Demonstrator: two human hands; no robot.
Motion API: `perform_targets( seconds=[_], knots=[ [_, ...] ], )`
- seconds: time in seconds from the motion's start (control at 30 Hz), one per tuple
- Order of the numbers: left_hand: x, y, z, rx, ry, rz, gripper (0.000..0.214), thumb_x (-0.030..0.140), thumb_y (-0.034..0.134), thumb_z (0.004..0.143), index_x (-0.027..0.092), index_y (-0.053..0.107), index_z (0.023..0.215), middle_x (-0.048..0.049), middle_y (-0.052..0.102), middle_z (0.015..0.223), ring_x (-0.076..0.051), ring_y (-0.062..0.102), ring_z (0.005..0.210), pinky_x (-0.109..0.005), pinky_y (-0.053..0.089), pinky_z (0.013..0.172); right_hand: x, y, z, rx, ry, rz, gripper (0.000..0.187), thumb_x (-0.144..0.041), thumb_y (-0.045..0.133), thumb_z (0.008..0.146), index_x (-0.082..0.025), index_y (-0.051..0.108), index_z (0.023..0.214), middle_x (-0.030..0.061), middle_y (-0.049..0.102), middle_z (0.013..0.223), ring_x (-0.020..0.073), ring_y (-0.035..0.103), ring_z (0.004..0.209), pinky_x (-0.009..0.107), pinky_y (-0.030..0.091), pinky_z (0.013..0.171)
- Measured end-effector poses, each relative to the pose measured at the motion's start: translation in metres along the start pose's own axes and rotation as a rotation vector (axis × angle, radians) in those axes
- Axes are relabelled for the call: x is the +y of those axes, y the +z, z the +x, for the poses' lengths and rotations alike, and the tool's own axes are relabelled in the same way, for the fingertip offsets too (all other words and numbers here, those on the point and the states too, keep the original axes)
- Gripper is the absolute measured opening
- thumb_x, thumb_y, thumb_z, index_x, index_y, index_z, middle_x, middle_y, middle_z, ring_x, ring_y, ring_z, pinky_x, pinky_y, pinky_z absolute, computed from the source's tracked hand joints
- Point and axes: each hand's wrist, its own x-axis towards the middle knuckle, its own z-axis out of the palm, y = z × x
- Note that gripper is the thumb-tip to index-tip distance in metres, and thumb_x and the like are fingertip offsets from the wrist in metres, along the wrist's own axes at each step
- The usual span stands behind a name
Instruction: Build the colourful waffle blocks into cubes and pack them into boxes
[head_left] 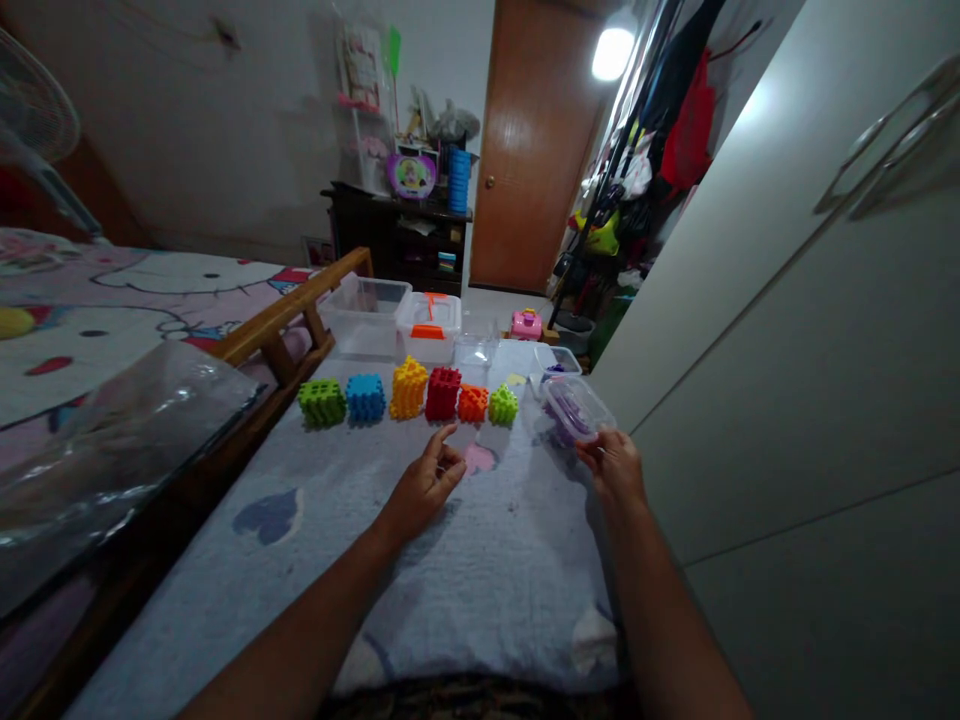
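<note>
My right hand (616, 468) grips the near edge of a clear plastic lid (589, 400), which is tilted. Purple pieces (564, 425) show through and below the lid; whether they lie in something is unclear. Over the cloth, my left hand (426, 488) is empty, its index finger stretched out and the others loosely bent. Beyond it stands a row of blocks built from interlocking pieces: green (322, 402), blue (365, 398), yellow (409, 388), dark red (443, 393), orange (473, 402) and light green (503, 404). The left hand is nearest the dark red block, apart from it.
Behind the row are a large clear bin (367, 325), a box with orange latches (429, 335) and a small clear container (474, 350). Another clear container (562, 358) with purple pieces stands at right. A wooden rail (292, 315) borders the left; a white cabinet (787, 350) borders the right.
</note>
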Motion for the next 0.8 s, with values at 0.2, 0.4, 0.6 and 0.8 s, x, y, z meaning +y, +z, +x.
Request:
perform_targets(
  seconds=[0.2,0.4,0.6,0.8],
  knots=[
    [0.001,0.001,-0.001,-0.029,0.007,0.066,0.059,0.035,0.052,0.089,0.018,0.034,0.143,0.0001,0.062,0.087,-0.016,0.060,0.079,-0.033,0.046,0.079,0.008,0.012,0.015,0.156,0.002,0.009,0.017,-0.022,0.061,0.083,-0.020,0.045,0.075,-0.0074,0.057,0.048,0.0136,0.065,0.046,0.023,0.058,0.045],
    [0.004,-0.001,-0.003,-0.039,0.000,0.132,0.061,0.033,0.052,0.088,0.017,0.033,0.144,0.0007,0.062,0.085,-0.015,0.059,0.075,-0.031,0.046,0.075,0.020,0.019,0.022,0.152,0.015,0.003,0.017,-0.021,0.060,0.084,-0.019,0.047,0.073,-0.0052,0.059,0.049,0.0140,0.066,0.047,0.023,0.058,0.046],
    [0.000,0.000,-0.003,-0.048,-0.003,0.145,0.060,0.031,0.053,0.087,0.017,0.035,0.143,0.0013,0.062,0.083,-0.014,0.059,0.072,-0.028,0.045,0.070,0.023,0.019,0.026,0.143,0.017,-0.002,0.021,-0.024,0.063,0.082,-0.020,0.045,0.072,-0.0054,0.058,0.050,0.0148,0.067,0.048,0.023,0.058,0.046],
    [-0.003,0.000,-0.002,-0.061,-0.007,0.183,0.061,0.031,0.053,0.086,0.017,0.037,0.143,0.0009,0.062,0.083,-0.014,0.058,0.070,-0.028,0.045,0.069,0.021,0.013,0.020,0.117,0.037,-0.024,0.026,-0.030,0.069,0.076,-0.021,0.045,0.078,-0.0074,0.057,0.053,0.0155,0.068,0.050,0.022,0.057,0.043]
  ],
)
